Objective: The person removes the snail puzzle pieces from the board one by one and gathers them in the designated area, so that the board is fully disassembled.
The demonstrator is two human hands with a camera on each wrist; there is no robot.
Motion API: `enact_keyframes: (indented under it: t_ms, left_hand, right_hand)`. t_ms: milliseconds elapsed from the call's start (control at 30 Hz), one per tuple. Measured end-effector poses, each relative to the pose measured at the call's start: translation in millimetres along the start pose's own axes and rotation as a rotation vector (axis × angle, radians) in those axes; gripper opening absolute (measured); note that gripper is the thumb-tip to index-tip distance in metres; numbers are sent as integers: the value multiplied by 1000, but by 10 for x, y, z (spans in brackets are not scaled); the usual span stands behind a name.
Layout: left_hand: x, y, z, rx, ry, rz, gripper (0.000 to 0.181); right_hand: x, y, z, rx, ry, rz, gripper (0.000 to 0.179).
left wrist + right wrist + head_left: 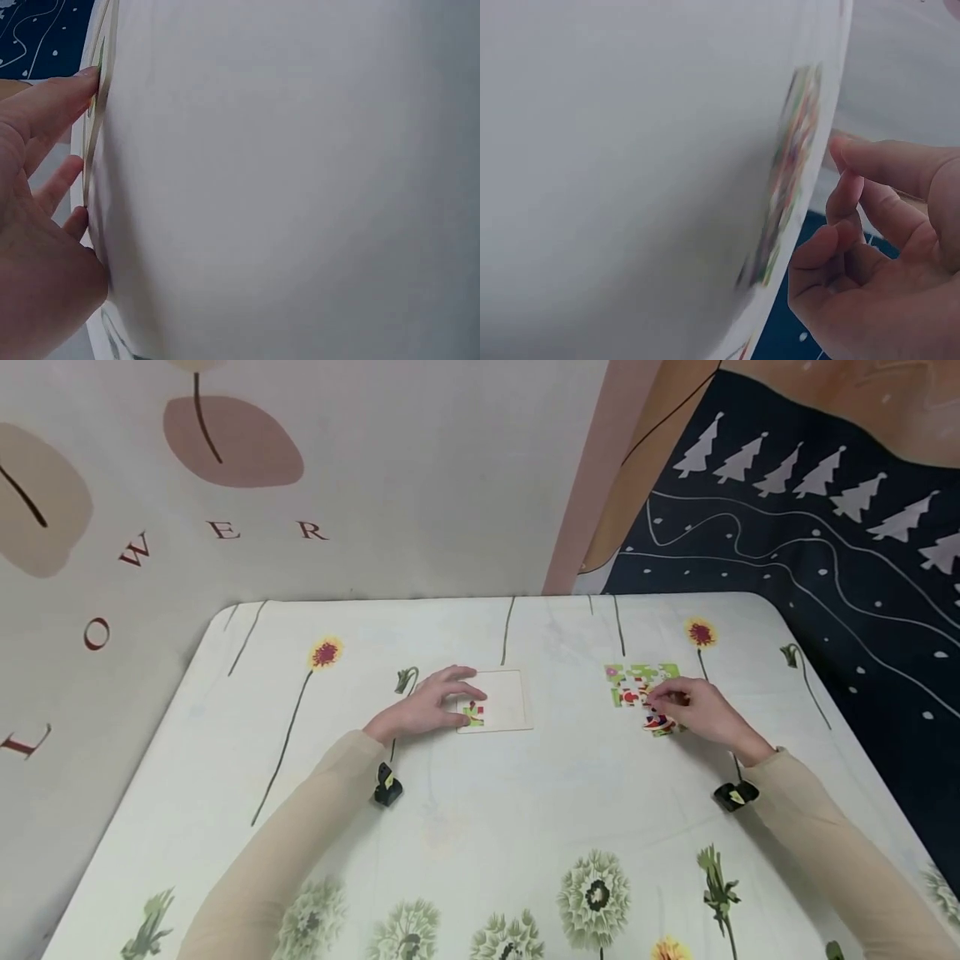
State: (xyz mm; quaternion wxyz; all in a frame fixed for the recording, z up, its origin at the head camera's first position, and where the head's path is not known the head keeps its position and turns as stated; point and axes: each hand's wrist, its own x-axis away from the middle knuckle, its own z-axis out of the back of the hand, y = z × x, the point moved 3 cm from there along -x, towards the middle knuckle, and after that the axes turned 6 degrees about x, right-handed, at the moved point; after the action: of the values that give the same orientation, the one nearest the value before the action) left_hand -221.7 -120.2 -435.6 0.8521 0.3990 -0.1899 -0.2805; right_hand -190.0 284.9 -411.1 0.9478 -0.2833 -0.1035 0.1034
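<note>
A pale, thin puzzle board (pixel 502 700) lies flat on the table, a few joined puzzle pieces (pixel 474 712) in its near left corner. My left hand (pixel 431 702) rests at the board's left side with fingers spread; its thumb touches the board near those pieces. In the left wrist view, the fingertips meet the edge of the board (pixel 107 82). To the right lies a group of colourful loose puzzle pieces (pixel 628 681). Over its near right part is my right hand (pixel 697 710), with curled fingers and thumb and forefinger together. Whether a piece is between them is unclear.
A white cloth with printed flowers covers the table (pixel 480 810). A patterned wall (pixel 420 485) stands behind it, and a dark hanging with white trees (pixel 787 527) is at the right. Small black devices (pixel 387 785) sit at both wrists.
</note>
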Motion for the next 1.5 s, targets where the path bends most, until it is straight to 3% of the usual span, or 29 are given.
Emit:
enact_keyframes:
  t_ms: [433, 933, 1133, 1500]
  left_hand:
    - [-23, 87, 34, -104, 2, -10, 42]
    - [-1, 7, 153, -100, 78, 7, 47]
    - [-23, -25, 179, -76, 67, -3, 51]
    - [-33, -134, 188, -35, 25, 54, 61]
  right_hand:
    - [-240, -370, -215, -118, -20, 69, 16]
    - [-439, -723, -503, -154, -45, 199, 14]
    - [-491, -883, -622, -210, -67, 218, 14]
    - [-625, -1304, -797, -223, -140, 250, 17]
